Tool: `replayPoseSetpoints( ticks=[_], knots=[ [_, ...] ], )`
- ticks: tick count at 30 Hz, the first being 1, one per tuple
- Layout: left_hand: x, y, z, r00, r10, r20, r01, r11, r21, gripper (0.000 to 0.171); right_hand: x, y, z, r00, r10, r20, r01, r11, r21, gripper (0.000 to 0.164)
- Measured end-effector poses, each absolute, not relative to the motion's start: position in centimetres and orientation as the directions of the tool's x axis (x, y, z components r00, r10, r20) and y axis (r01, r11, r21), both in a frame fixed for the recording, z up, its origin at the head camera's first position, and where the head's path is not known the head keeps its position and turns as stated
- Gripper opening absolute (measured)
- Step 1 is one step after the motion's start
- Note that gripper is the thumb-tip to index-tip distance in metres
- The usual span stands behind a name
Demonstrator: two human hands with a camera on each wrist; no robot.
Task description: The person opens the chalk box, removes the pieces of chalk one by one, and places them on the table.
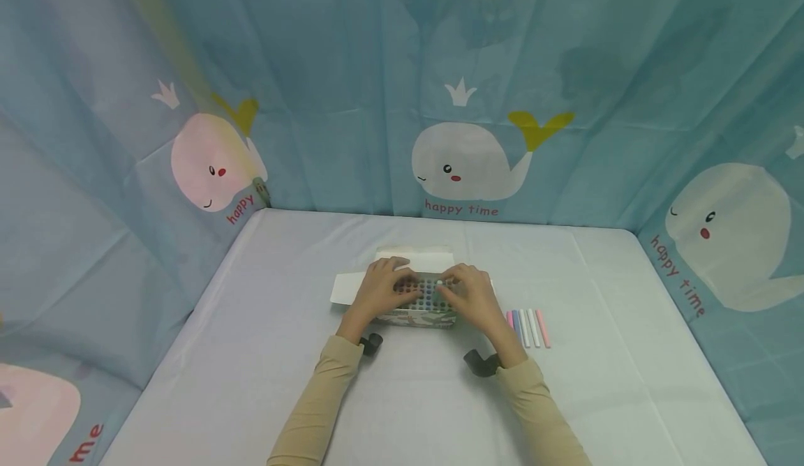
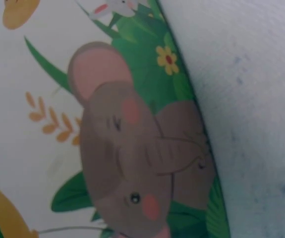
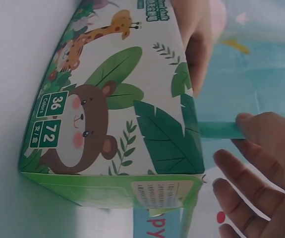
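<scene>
A cardboard box of chalk sticks stands upright with its lid flaps folded out. Its sides carry a printed bear, giraffe and leaves in the right wrist view, and an elephant in the left wrist view. Inside, a grid of round slots shows at the top. My right hand pinches a teal-green chalk stick between thumb and forefinger; the stick's lower end is hidden behind the box edge. At the box's left part, my left hand rests over the top with loosely bent fingers.
Several chalk sticks, pink, blue and white, lie side by side on the white-covered table, right of the box. An open white flap sticks out to the left. A whale-printed curtain stands behind the table.
</scene>
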State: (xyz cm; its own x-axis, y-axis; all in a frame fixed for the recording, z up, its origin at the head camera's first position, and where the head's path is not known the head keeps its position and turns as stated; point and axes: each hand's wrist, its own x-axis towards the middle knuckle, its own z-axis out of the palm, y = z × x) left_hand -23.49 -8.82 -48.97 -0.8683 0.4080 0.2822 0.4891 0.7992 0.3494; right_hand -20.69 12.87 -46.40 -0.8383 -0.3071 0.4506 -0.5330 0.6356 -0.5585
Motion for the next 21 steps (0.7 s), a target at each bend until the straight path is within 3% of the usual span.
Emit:
replayPoseSetpoints(
  ticks=[13, 21],
  knots=[
    [-23.3, -8.8, -48.8, -0.868, 0.406, 0.286, 0.489, 0.799, 0.350, 0.032, -20.4, 13.2, -45.4, -0.795, -0.237, 0.558, -0.588, 0.529, -0.612, 0.012],
    [-23.2, -8.8, -48.7, -0.873, 0.397, 0.284, 0.481, 0.797, 0.364, 0.031, -19.9, 13.7, -45.2, -0.824, -0.151, 0.547, -0.534, 0.530, -0.659, 0.011]
  ],
)
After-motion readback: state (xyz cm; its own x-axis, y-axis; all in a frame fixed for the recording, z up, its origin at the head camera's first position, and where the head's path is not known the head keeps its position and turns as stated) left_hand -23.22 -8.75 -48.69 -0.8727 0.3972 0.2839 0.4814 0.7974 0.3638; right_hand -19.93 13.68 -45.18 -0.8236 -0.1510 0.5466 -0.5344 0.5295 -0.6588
